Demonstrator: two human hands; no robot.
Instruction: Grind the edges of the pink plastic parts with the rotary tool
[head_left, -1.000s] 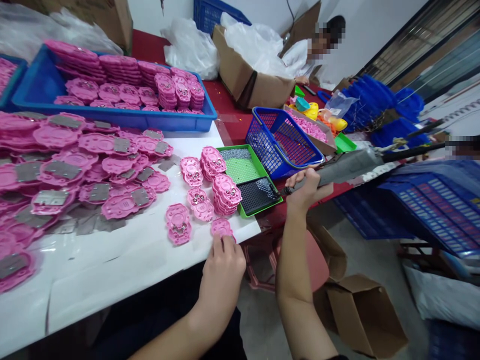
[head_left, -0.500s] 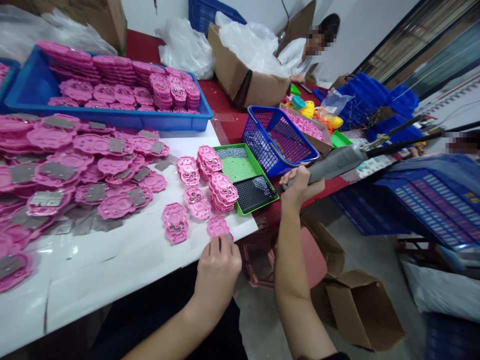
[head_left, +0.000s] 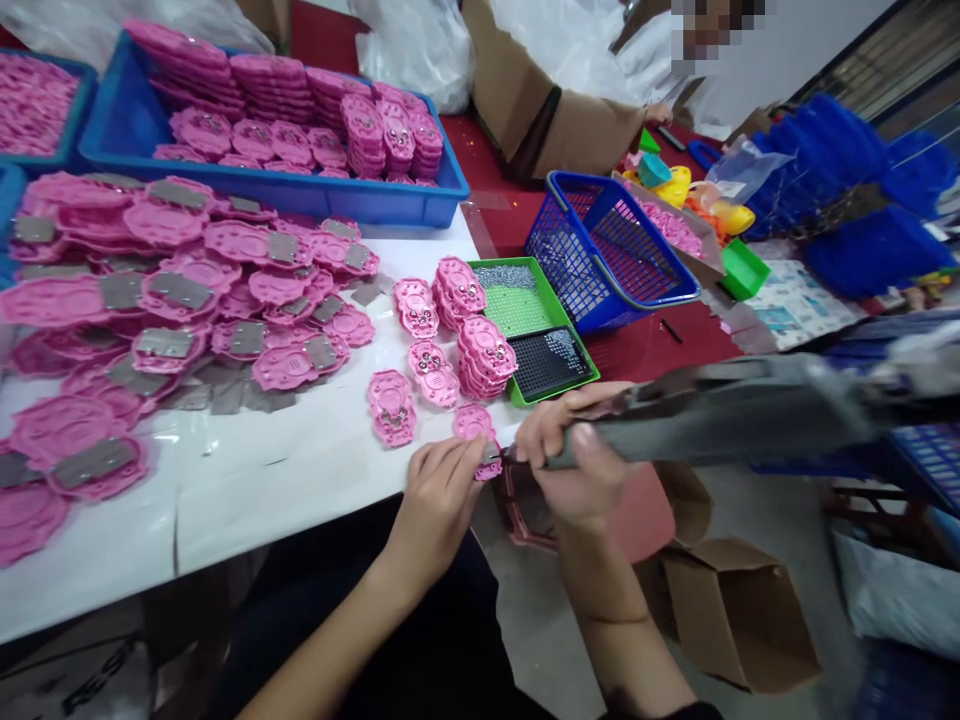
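Observation:
My left hand [head_left: 435, 505] is closed on a pink plastic casing [head_left: 471, 422] at the table's front edge, fingers over a small metal plate on it. Gripped in my right hand [head_left: 581, 470] is a grey power screwdriver [head_left: 705, 415], held nearly level and blurred at its far end. Its bit points left and reaches the plate by my left fingertips; whether it sits on a screw I cannot tell. Beyond the casing are stacked pink casings [head_left: 486, 355] with shiny round metal pieces, and a green tray [head_left: 516, 312] of screws holding a black perforated plate [head_left: 551, 362].
Pink casings with metal plates [head_left: 180, 285] are heaped on the left. Behind them stands a blue tub [head_left: 300, 198] of stacked casings. A blue basket [head_left: 652, 300] is beyond the tray. Below right are a pink stool [head_left: 645, 510] and a cardboard box [head_left: 739, 610]. Another person sits at the back.
My right hand has brought the screwdriver down and left to the casing under my left hand. The view has shifted, so the table things appear further right and higher.

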